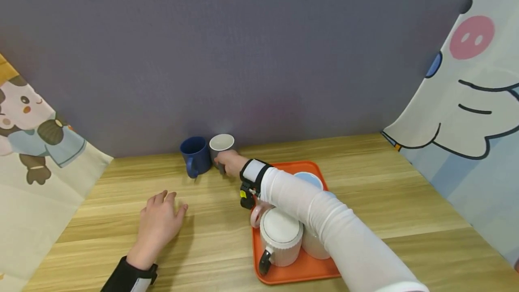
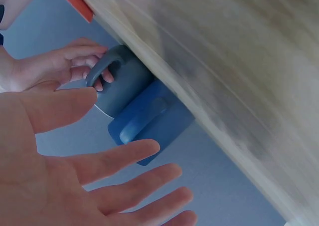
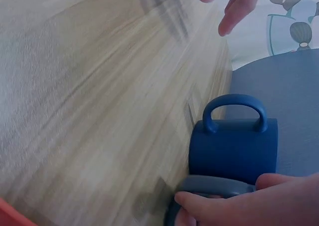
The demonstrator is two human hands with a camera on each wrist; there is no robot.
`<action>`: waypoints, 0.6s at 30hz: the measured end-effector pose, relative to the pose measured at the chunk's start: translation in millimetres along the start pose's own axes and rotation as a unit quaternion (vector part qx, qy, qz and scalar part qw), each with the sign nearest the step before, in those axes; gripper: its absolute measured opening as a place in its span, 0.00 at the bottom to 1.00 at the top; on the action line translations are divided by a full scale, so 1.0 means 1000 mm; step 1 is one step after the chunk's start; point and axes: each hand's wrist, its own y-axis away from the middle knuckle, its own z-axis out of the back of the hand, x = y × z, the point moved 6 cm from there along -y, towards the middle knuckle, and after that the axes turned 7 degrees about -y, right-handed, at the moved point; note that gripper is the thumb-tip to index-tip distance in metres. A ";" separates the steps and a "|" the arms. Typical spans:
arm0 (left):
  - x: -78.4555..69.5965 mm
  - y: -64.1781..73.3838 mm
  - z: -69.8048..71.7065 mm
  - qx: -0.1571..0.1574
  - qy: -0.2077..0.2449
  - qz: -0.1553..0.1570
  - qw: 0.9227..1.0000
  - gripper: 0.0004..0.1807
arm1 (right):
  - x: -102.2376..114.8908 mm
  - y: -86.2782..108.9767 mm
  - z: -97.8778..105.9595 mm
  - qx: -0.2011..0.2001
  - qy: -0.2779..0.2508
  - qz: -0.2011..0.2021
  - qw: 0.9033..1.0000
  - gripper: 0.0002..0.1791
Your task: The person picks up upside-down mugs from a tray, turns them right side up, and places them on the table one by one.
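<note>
A grey mug (image 1: 216, 157) with a pale inside stands upright near the back wall. My right hand (image 1: 230, 162) grips its handle, with fingers through the loop in the left wrist view; part of the mug is behind the hand. Close against its left side stands a dark blue mug (image 1: 196, 153), its handle (image 3: 235, 102) pointing toward me. Over the table at left, my left hand (image 1: 160, 220) holds nothing. Its fingers (image 2: 134, 186) are spread and relaxed, apart from both mugs.
Under my right forearm lies an orange tray (image 1: 298, 276). On it are a white ribbed mug (image 1: 281, 235) turned upside down, a pink handle (image 1: 256, 216), a mug with a light-blue top (image 1: 310, 178), and another pale mug. A grey wall (image 1: 259, 57) borders the table's back.
</note>
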 end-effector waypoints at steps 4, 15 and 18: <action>0.000 0.000 -0.002 0.009 -0.003 -0.002 1.000 0.28 | 0.027 0.069 0.010 0.024 0.020 -0.027 0.999 0.08; -0.004 -0.006 -0.002 -0.010 0.004 -0.007 1.000 0.28 | 0.078 0.147 0.022 0.089 0.094 -0.063 0.990 0.40; -0.007 -0.010 0.000 -0.018 0.010 -0.009 1.000 0.28 | 0.100 0.203 0.036 0.120 0.091 -0.083 0.985 0.39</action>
